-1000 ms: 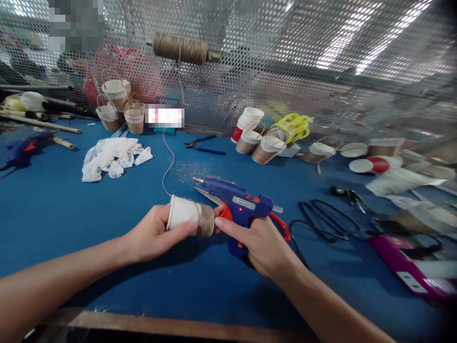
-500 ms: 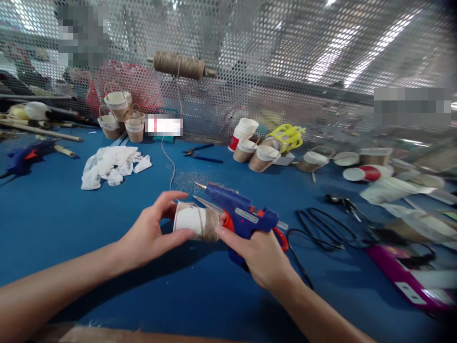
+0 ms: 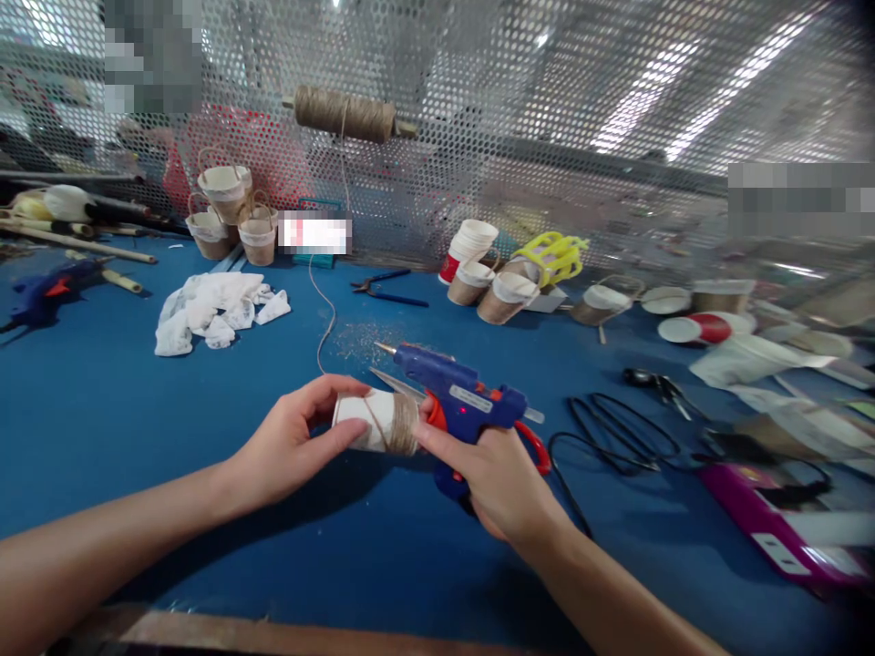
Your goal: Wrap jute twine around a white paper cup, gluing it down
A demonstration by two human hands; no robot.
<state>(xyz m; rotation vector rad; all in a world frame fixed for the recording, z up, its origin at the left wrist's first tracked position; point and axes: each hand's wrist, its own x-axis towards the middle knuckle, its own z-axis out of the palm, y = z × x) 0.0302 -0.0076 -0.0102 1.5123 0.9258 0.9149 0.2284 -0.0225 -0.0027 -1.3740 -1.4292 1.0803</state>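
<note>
My left hand (image 3: 304, 433) is closed around the rim end of a white paper cup (image 3: 352, 422) lying on its side above the table. Jute twine (image 3: 405, 424) is wound in a band about the cup's other end, and one strand slants across the white wall. In my right hand (image 3: 502, 478) is a blue hot glue gun (image 3: 455, 387), its nozzle pointing up and left past the cup. Scissors (image 3: 396, 383) with red handles sit behind the gun in the same hand, partly hidden. My right thumb and fingertips touch the wound end of the cup.
Twine runs from a spool (image 3: 345, 114) on the mesh screen. Around lie white cloth pieces (image 3: 211, 310), blue-handled pliers (image 3: 389, 289), twine-wrapped cups (image 3: 506, 299), a second glue gun (image 3: 51, 292), a black cable (image 3: 615, 437) and a purple power strip (image 3: 758, 524).
The cup has turned a little in my hands, so the loose strand now slants across its side. My left thumb and fingers have closed in on the cup. The glue gun shifted only slightly.
</note>
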